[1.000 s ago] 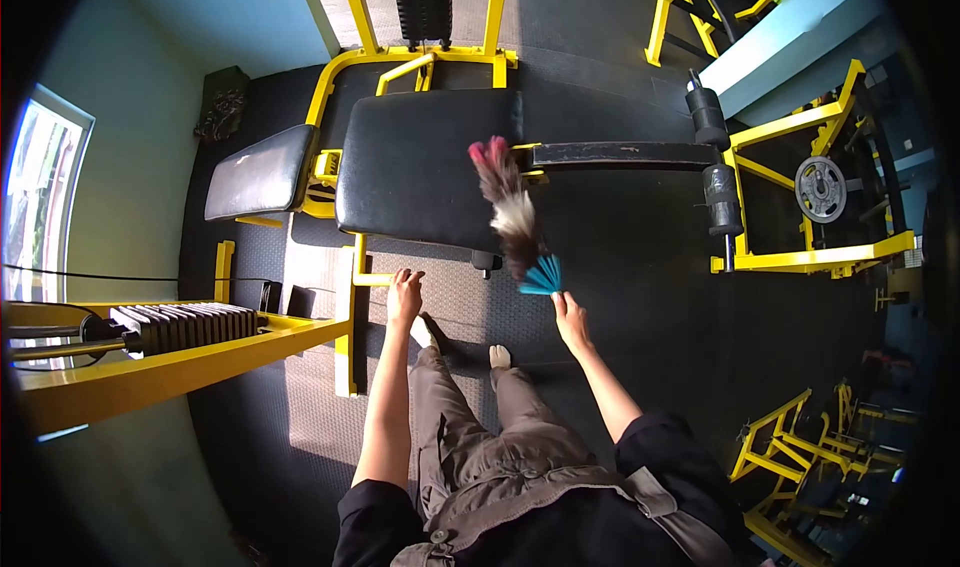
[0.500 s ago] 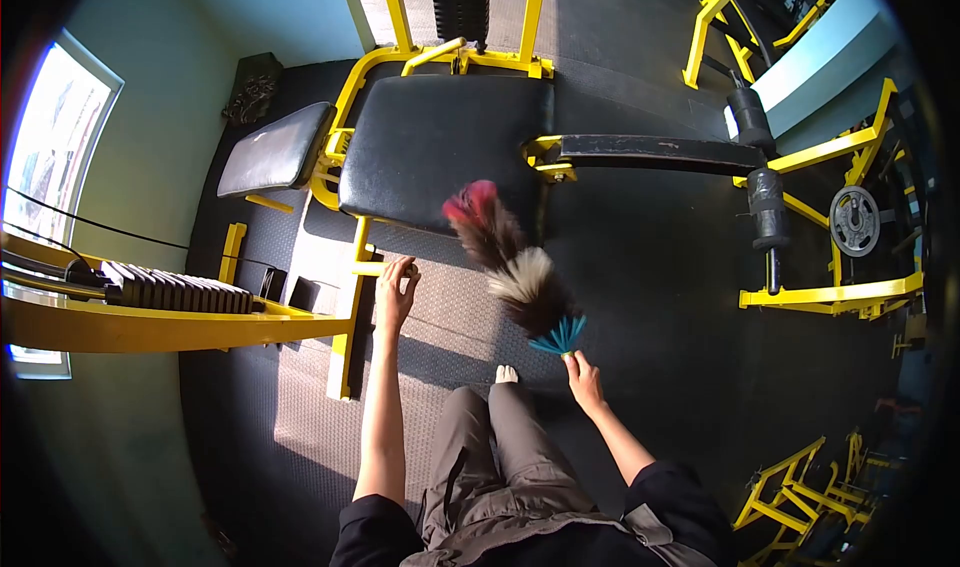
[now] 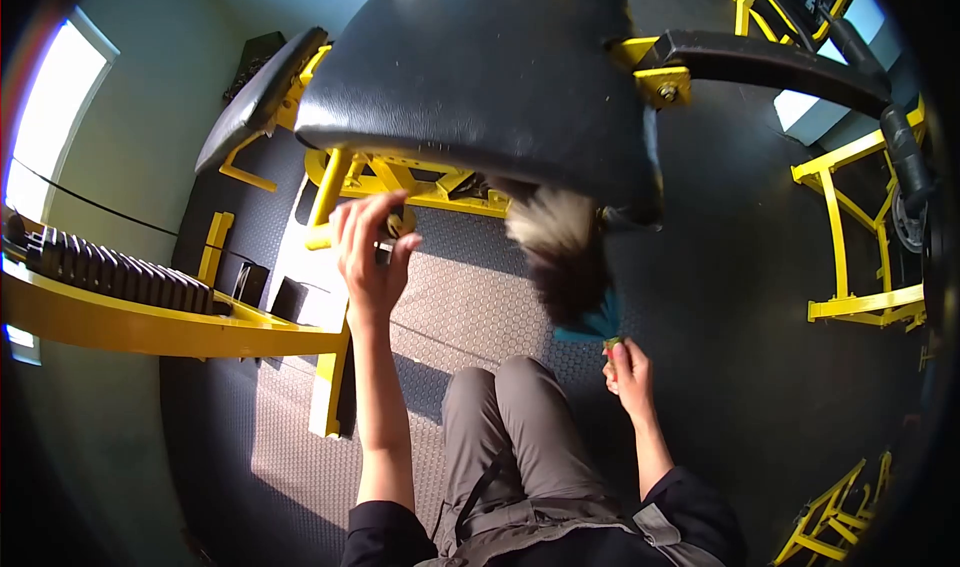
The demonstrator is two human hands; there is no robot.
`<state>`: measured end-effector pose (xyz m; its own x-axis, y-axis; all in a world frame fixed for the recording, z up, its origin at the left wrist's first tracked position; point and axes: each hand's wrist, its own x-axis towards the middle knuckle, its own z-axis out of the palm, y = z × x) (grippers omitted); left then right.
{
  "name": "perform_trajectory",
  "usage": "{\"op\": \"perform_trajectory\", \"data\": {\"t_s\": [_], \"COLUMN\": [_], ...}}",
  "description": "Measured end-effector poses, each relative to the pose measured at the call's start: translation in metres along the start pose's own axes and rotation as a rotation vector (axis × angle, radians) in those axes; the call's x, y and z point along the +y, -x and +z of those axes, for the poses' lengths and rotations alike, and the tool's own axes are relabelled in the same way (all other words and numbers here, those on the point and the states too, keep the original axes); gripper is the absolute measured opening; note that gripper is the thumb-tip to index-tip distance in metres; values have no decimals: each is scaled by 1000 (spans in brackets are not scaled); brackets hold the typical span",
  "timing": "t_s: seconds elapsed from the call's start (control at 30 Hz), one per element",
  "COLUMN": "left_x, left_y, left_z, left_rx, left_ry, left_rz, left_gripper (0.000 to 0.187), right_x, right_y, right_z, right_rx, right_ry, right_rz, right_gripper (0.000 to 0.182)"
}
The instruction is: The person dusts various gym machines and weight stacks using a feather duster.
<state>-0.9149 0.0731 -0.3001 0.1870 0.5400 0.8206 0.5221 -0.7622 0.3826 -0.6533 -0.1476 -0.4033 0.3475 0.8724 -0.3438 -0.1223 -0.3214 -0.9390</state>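
In my right hand (image 3: 630, 372) is the handle of a feather duster (image 3: 560, 267) with dark, cream and teal feathers. Its far end reaches under the front edge of a black padded seat (image 3: 480, 67), which hides the tip. My left hand (image 3: 370, 257) is raised beside the seat's yellow frame (image 3: 330, 199), thumb and fingers apart and nothing gripped. A round tube end (image 3: 400, 222) shows just behind its fingers.
A padded backrest (image 3: 262, 102) tilts at the left. Close to my left arm runs a yellow beam (image 3: 180, 327) with a stack of weight plates (image 3: 120, 272). A black lever arm (image 3: 770, 67) with rollers extends right, near another yellow frame (image 3: 840, 237).
My view has moved nearer the seat. The duster has gone from beside the seat's front edge to beneath it, its red tip now out of sight. My left hand's fingers have spread.
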Motion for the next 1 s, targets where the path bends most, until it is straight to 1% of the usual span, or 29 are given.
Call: {"op": "perform_trajectory", "data": {"t_s": [0.07, 0.1, 0.13, 0.2, 0.27, 0.33, 0.37, 0.4, 0.5, 0.57, 0.6, 0.67, 0.7, 0.73, 0.8, 0.83, 0.87, 0.93, 1.0], "left_x": [-1, 2, -2, -3, -7, -4, -3, -2, -3, -4, -4, -4, -5, -5, -5, -5, -4, -3, 0], "left_y": [3, 6, 8, 9, 6, 4, 3, 4, 5, 8, 7, 7, 8, 8, 9, 9, 9, 9, 9], "left_z": [3, 4, 5, 5, 4, 2, 0, 0, 2, 4, 4, 4, 4, 4, 5, 4, 4, 4, 4], "left_rx": [49, 71, 96, 92, 106, 77, 66, 56, 79, 85, 91, 78, 72, 68, 63, 58, 52, 52, 50], "left_ry": [12, 20, -9, -5, -137, -140, -140, -137, -133, -123, -119, -145, -129, -113, -108, -103, -99, -112, -129], "left_rz": [-23, -78, -74, -80, 22, 24, 16, 6, 5, -16, -25, -33, -43, -54, -64, -77, -89, -61, -81], "left_gripper": [41, 42, 43, 42, 42, 44, 43, 43, 41, 39, 39, 39, 39, 39, 40, 40, 40, 40, 40], "right_x": [14, 21, 22, 26, 24, 27, 27, 29, 38, 36, 40, 6, -3, -4, -1, 7, 12, 15, 34], "right_y": [-15, -21, -24, -25, -27, -30, -34, -37, -43, -53, -69, -64, -60, -56, -42, -38, -32, -23, -23], "right_z": [-8, -12, -10, -13, -7, -8, -16, -22, -32, -43, -58, -62, -67, -69, -74, -78, -78, -76, -76], "right_rx": [-20, -40, -25, -63, -39, 108, 137, 168, 163, 159, 265, 312, 301, 306, 205, 193, 204, 239, 246], "right_ry": [-63, -99, -72, -53, -49, -128, 35, 128, 155, 377, 646, 752, 802, 801, 808, 804, 776, 705, 582], "right_rz": [-14, -62, -123, -115, -111, -28, -63, -115, -120, -238, -468, -568, -586, -583, -637, -654, -663, -526, -407], "right_gripper": [21, 21, 20, 20, 21, 20, 23, 23, 24, 24, 24, 23, 23, 23, 20, 20, 20, 21, 22]}}
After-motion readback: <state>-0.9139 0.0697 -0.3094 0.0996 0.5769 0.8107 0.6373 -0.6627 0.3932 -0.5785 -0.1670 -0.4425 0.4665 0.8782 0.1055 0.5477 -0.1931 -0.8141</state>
